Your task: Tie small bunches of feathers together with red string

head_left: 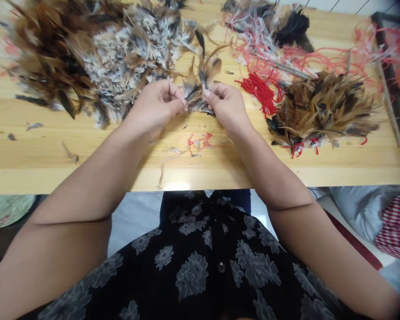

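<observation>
Both my hands meet above the middle of the wooden table (36, 164). My left hand (158, 106) is closed, its fingers pinching the base of a small bunch of feathers (202, 75). My right hand (226, 106) is closed too and pinches the same bunch from the other side. The feathers are brown, black and grey and fan upward from my fingertips. Directly below my hands, scraps of red thread (200, 143) lie on the table.
A large heap of brown and grey-white feathers (96, 53) covers the far left. A tied brown feather bundle (323, 109) lies at right, beside a hank of red thread (262, 91). Tangled red and white strips (260, 35) spread at the back right. A dark frame (391, 84) borders the right edge.
</observation>
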The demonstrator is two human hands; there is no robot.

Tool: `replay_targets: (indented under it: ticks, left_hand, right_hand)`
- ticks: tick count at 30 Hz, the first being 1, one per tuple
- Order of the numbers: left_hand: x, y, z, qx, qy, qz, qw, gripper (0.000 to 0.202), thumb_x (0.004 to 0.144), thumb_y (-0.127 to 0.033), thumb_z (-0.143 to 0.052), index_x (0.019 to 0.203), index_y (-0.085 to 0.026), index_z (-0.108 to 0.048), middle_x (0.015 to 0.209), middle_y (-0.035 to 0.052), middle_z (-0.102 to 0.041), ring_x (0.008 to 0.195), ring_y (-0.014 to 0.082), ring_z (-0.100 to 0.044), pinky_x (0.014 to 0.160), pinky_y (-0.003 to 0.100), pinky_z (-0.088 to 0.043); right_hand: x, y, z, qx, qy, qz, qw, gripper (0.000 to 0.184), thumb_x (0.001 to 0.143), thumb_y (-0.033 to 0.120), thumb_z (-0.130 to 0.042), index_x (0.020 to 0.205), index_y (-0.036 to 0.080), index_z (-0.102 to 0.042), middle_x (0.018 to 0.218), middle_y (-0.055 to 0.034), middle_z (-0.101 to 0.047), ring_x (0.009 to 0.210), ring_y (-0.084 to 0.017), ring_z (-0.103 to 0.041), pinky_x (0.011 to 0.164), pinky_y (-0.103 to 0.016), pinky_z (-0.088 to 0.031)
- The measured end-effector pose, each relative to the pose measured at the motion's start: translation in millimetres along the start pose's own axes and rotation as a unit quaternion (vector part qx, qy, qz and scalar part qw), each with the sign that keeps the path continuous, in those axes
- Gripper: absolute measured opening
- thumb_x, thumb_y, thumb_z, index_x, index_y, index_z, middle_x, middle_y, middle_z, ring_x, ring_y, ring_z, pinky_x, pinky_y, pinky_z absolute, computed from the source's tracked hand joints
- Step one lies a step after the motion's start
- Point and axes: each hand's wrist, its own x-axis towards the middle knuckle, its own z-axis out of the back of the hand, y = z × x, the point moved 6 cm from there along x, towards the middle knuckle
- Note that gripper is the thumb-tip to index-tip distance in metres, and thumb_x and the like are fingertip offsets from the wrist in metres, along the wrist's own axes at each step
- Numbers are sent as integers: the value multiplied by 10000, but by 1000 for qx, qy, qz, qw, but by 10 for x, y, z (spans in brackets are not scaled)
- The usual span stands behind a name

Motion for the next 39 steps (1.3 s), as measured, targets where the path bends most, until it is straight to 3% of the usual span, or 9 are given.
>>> replay_targets:
  ticks: [6, 10, 14, 18, 21, 24, 29, 34, 39]
  left_hand:
    - [-43, -37, -73, -27, 42, 29, 998, 340, 1017, 9, -730, 966, -294, -585, 883, 19, -747, 807, 236, -736, 849, 436, -634]
    - [-41, -15, -57, -42, 28, 28, 998, 386, 979, 29, -703, 886, -304, -533, 828, 16, -712, 744, 223, -696, 727, 386, -508]
    - [-72, -58, -16, 3, 37, -7, 999, 298, 1074, -216, -821, 889, -309, -607, 824, 19, -714, 766, 250, -654, 814, 433, -589]
    - [-81, -96, 75, 78, -6, -85, 993, 421, 1100, -528, -893, 838, -296, -658, 798, 17, -632, 793, 254, -568, 955, 487, -641]
    - [77, 134, 71, 30, -22, -124, 992, 500, 1070, -660, -955, 921, -281, -664, 835, 15, -637, 745, 223, -578, 833, 430, -608]
    - [364, 530, 90, -48, -72, -172, 981, 780, 931, -958, -984, 950, -295, -574, 750, -32, -516, 631, 194, -577, 735, 400, -618]
    - [695, 936, 55, -130, -51, -220, 965, 1051, 711, -1211, -959, 1058, -276, -628, 752, -23, -547, 577, 190, -597, 585, 349, -564]
    - [589, 752, 57, -188, -11, -229, 955, 1014, 745, -1145, -1066, 1041, -269, -651, 795, -2, -610, 634, 208, -710, 518, 278, -514]
    - [445, 554, 59, -258, 30, -194, 946, 887, 775, -952, -1208, 979, -246, -711, 818, 15, -680, 618, 174, -686, 471, 243, -461]
  right_hand:
    - [25, -87, 9, -13, -3, 6, 1000, 565, 1193, 297, -897, 754, 244, -544, 777, 44, -504, 793, -136, -486, 807, -292, -438]
    - [3, -49, 25, -15, -7, 14, 1000, 560, 1186, 308, -905, 765, 249, -540, 784, 39, -511, 799, -142, -491, 809, -294, -444]
    - [-33, 31, 25, -5, -8, 6, 1000, 549, 1214, 241, -848, 756, 243, -544, 766, 40, -492, 780, -143, -469, 804, -300, -430]
    - [-80, 145, 54, -5, -17, -21, 1000, 603, 1228, 148, -804, 703, 250, -525, 743, 36, -484, 780, -155, -419, 813, -330, -409]
    - [-102, 227, 87, -7, -29, -35, 999, 627, 1241, 102, -774, 691, 253, -513, 729, 46, -468, 770, -148, -391, 808, -339, -393]
    - [-109, 255, 96, -8, -37, -47, 998, 638, 1257, 80, -748, 693, 246, -498, 732, 57, -458, 779, -128, -397, 815, -325, -375]
    - [-58, 113, 1, -32, -11, -22, 999, 595, 1265, 168, -778, 739, 244, -511, 749, 61, -452, 770, -124, -408, 803, -309, -376]
    - [18, -101, -112, -35, 28, 30, 999, 498, 1246, 316, -830, 820, 243, -582, 788, 53, -519, 796, -127, -519, 827, -281, -453]
    - [0, -116, -127, -15, 43, 31, 998, 529, 1173, 416, -939, 821, 243, -584, 807, 43, -578, 860, -144, -599, 846, -275, -492]
